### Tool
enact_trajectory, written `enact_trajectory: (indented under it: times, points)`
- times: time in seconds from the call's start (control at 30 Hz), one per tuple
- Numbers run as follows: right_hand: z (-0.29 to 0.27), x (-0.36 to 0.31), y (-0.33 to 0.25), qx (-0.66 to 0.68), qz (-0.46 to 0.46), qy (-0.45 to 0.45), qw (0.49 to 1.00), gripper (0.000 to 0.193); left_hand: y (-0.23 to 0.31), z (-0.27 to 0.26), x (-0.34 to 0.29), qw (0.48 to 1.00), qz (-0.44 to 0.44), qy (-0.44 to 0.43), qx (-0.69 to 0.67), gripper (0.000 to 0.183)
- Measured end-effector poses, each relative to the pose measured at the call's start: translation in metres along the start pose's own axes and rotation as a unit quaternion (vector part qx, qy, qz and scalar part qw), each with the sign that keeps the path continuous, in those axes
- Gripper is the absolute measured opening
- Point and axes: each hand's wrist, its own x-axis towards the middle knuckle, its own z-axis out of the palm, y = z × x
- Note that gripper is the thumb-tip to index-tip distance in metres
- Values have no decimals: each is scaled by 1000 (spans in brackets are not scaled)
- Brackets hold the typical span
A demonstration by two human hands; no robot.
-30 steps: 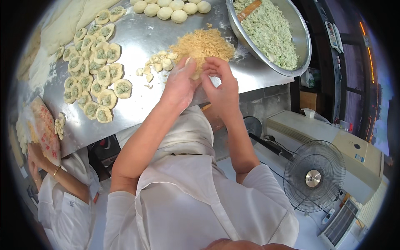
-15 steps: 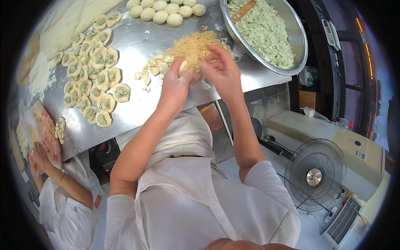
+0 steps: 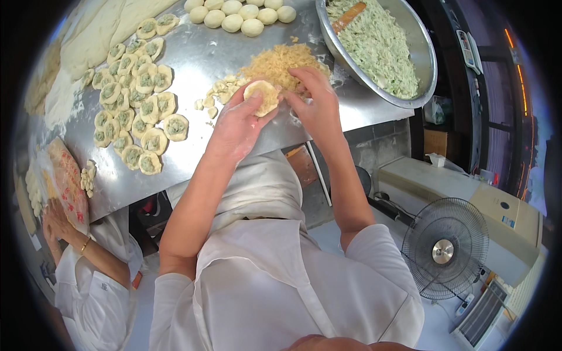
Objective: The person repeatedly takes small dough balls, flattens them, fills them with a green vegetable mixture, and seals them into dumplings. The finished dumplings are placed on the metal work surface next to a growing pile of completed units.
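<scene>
My left hand [image 3: 235, 126] holds a dough round [image 3: 261, 98], its thumb lying across the face. Yellowish crumbs cover the middle of the round. Close to its right edge is my right hand [image 3: 316, 100], fingers apart and curved; whether a fingertip touches the dough I cannot tell. Just beyond both hands lies a heap of yellow crumbs [image 3: 280, 61] on the metal table [image 3: 202, 55]. Small dough bits [image 3: 221, 89] are scattered left of the heap. Farther left sit several dough rounds topped with green filling [image 3: 175, 127], some overlapping.
Smooth dough balls [image 3: 232, 23] stand at the back. A steel bowl of green filling [image 3: 434, 70] with a wooden paddle [image 3: 348, 16] is at the back right. A sheet of dough [image 3: 108, 35] covers the far left. Another person's hands [image 3: 57, 222] rest by a patterned bag [image 3: 69, 178].
My left hand has turned the dough round so its crumb-covered face shows. My right hand has drawn slightly away from it. The whole view has shifted a little.
</scene>
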Motion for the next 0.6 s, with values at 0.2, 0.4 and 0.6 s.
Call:
enact_trajectory:
  times: [0.2, 0.4, 0.6]
  points:
    - [-8, -11, -27, 173, 107, -38, 978, 37, 3, -2, -4, 999, 12, 19, -35, 39]
    - [16, -13, -26, 116, -22, -27, 993, 24, -3, -6, -2, 1000, 13, 25, -5, 36]
    - [8, -3, -4, 175, 102, 24, 979, 32, 0, -8, -8, 998, 5, 38, -48, 38]
